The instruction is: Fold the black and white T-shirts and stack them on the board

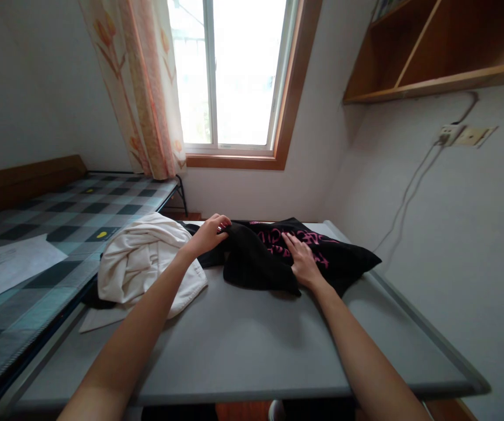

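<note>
A black cloth garment with pink lettering (339, 257) lies rumpled across the far part of the grey table (234, 345). My left hand (210, 234) pinches the black fabric at its left part, fingers closed on a raised fold. On the right, my right hand (302, 260) rests on the garment beside the lettering, its fingers stretched out and lying flat. A bundled white cloth (147, 257) sits to the left of the black garment, partly hidden behind my left forearm.
A bed with a checked cover (80, 204) adjoins the table's left side, with a white paper (15, 263) on it. Beyond the table are a window and a floral curtain (138, 88). A wooden shelf (436, 82) and a socket with cords (449, 134) are on the right wall.
</note>
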The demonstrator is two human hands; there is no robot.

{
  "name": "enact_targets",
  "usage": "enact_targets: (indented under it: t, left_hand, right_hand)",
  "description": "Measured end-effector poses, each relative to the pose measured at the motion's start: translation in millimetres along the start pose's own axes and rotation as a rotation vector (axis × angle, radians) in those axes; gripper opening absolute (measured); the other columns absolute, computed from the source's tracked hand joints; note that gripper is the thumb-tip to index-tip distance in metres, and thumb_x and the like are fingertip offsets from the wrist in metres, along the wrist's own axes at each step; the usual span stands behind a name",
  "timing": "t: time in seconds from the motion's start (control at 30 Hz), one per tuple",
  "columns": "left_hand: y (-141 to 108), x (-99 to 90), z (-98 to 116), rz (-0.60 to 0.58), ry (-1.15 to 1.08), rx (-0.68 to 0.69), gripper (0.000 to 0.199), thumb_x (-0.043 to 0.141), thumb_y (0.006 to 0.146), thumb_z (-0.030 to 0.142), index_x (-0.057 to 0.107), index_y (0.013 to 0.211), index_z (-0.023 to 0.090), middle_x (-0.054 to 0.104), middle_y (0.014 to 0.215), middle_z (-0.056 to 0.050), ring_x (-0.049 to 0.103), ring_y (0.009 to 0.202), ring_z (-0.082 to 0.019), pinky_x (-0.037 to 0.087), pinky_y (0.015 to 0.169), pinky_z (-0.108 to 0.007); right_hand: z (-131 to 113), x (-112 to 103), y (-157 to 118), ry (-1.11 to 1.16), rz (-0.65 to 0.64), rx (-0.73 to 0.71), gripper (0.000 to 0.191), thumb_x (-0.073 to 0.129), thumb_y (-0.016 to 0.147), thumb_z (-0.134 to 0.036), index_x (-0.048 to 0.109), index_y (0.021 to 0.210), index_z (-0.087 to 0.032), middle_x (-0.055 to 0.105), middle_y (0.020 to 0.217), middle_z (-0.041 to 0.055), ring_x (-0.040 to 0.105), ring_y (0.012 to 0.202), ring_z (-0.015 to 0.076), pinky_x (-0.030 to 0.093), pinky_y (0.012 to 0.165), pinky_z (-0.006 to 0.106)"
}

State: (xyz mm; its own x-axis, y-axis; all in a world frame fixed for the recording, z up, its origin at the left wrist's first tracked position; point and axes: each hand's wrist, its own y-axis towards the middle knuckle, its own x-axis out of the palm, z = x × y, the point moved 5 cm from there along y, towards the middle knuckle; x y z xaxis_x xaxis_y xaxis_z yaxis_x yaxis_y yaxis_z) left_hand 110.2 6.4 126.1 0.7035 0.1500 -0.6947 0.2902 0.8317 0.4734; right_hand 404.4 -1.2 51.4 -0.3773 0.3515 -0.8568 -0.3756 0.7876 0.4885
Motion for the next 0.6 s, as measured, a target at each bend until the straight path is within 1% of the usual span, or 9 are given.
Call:
enact_targets:
  t: [0.03, 0.1, 0.2, 0.27, 0.33, 0.4, 0.47, 0.5, 0.6]
  left_hand:
    - [-1, 3.5, -1, -0.050, 0.002, 0.011, 0.023, 0.055, 0.075, 0.015, 0.062, 0.096, 0.020, 0.059, 0.098, -0.003, 0.061, 0.088, -0.016, 0.052, 0.083, -0.032]
    - [-3, 8.6, -2, -0.133, 0.033, 0.029, 0.025, 0.056, 0.076, 0.018, 0.064, 0.100, 0.021, 0.061, 0.100, -0.004, 0.061, 0.091, -0.018, 0.051, 0.086, -0.034]
    - [-5, 11.7, 0, -0.209, 0.089, 0.041, 0.027, 0.057, 0.078, 0.022, 0.064, 0.105, 0.021, 0.063, 0.103, -0.005, 0.061, 0.097, -0.020, 0.049, 0.089, -0.035]
    - [-6, 10.8, 4, -0.227, 0.111, 0.061, 0.028, 0.058, 0.080, 0.025, 0.065, 0.107, 0.022, 0.064, 0.105, -0.005, 0.061, 0.099, -0.021, 0.048, 0.091, -0.035]
    - [-6, 8.0, 9, -0.215, 0.118, 0.078, 0.026, 0.058, 0.083, 0.030, 0.065, 0.106, 0.021, 0.064, 0.105, -0.006, 0.062, 0.099, -0.021, 0.048, 0.091, -0.035]
    - [-7, 4.6, 13, -0.193, 0.119, 0.081, 0.026, 0.057, 0.085, 0.035, 0.065, 0.105, 0.021, 0.064, 0.105, -0.006, 0.062, 0.097, -0.021, 0.048, 0.090, -0.034]
    - [-7, 1.5, 15, -0.169, 0.110, 0.082, 0.028, 0.057, 0.086, 0.039, 0.064, 0.107, 0.021, 0.064, 0.105, -0.006, 0.063, 0.096, -0.020, 0.048, 0.089, -0.034]
    - [-8, 0.2, 16, -0.159, 0.099, 0.083, 0.030, 0.057, 0.086, 0.040, 0.064, 0.108, 0.020, 0.064, 0.105, -0.006, 0.063, 0.096, -0.020, 0.048, 0.089, -0.034]
    - [-8, -2.6, 16, -0.130, 0.055, 0.068, 0.034, 0.060, 0.084, 0.041, 0.062, 0.111, 0.020, 0.065, 0.103, -0.006, 0.064, 0.095, -0.019, 0.049, 0.088, -0.034]
  right_hand:
    - [-2, 7, -1, -0.002, -0.086, 0.003, 0.075, 0.053, 0.081, -0.029, 0.026, 0.151, -0.027, 0.046, 0.143, 0.0113, 0.042, 0.129, 0.0274, 0.029, 0.106, 0.047]
    - [-4, 14, -2, -0.051, -0.197, 0.021, 0.066, 0.052, 0.082, -0.024, 0.037, 0.147, -0.027, 0.055, 0.134, 0.0115, 0.050, 0.123, 0.0271, 0.033, 0.102, 0.045]
    - [-12, 12, 1, -0.185, -0.263, 0.023, 0.046, 0.044, 0.087, -0.015, 0.057, 0.130, -0.024, 0.063, 0.119, 0.0136, 0.060, 0.108, 0.0270, 0.038, 0.095, 0.042]
    - [-17, 8, 7, -0.243, -0.285, 0.045, 0.040, 0.038, 0.090, -0.012, 0.064, 0.119, -0.021, 0.067, 0.108, 0.0154, 0.064, 0.096, 0.0269, 0.042, 0.087, 0.040]
    - [-13, 3, 16, -0.245, -0.303, 0.129, 0.034, 0.040, 0.091, -0.015, 0.067, 0.110, -0.020, 0.069, 0.098, 0.0164, 0.066, 0.088, 0.0278, 0.045, 0.080, 0.038]
    - [4, -3, 22, -0.161, -0.311, 0.285, 0.023, 0.049, 0.089, -0.023, 0.069, 0.099, -0.019, 0.071, 0.089, 0.0157, 0.067, 0.083, 0.0288, 0.047, 0.076, 0.039]
    - [30, -9, 23, 0.062, -0.244, 0.479, 0.016, 0.061, 0.083, -0.032, 0.069, 0.085, -0.018, 0.071, 0.080, 0.0140, 0.067, 0.079, 0.0288, 0.048, 0.075, 0.040]
    - [44, -13, 22, 0.241, -0.156, 0.570, 0.017, 0.063, 0.080, -0.033, 0.069, 0.080, -0.017, 0.070, 0.077, 0.0132, 0.066, 0.077, 0.0281, 0.048, 0.075, 0.040]
    - [74, -29, 14, 0.701, 0.273, 0.637, 0.027, 0.059, 0.082, -0.041, 0.068, 0.085, -0.016, 0.069, 0.077, 0.0111, 0.064, 0.075, 0.0248, 0.051, 0.074, 0.039]
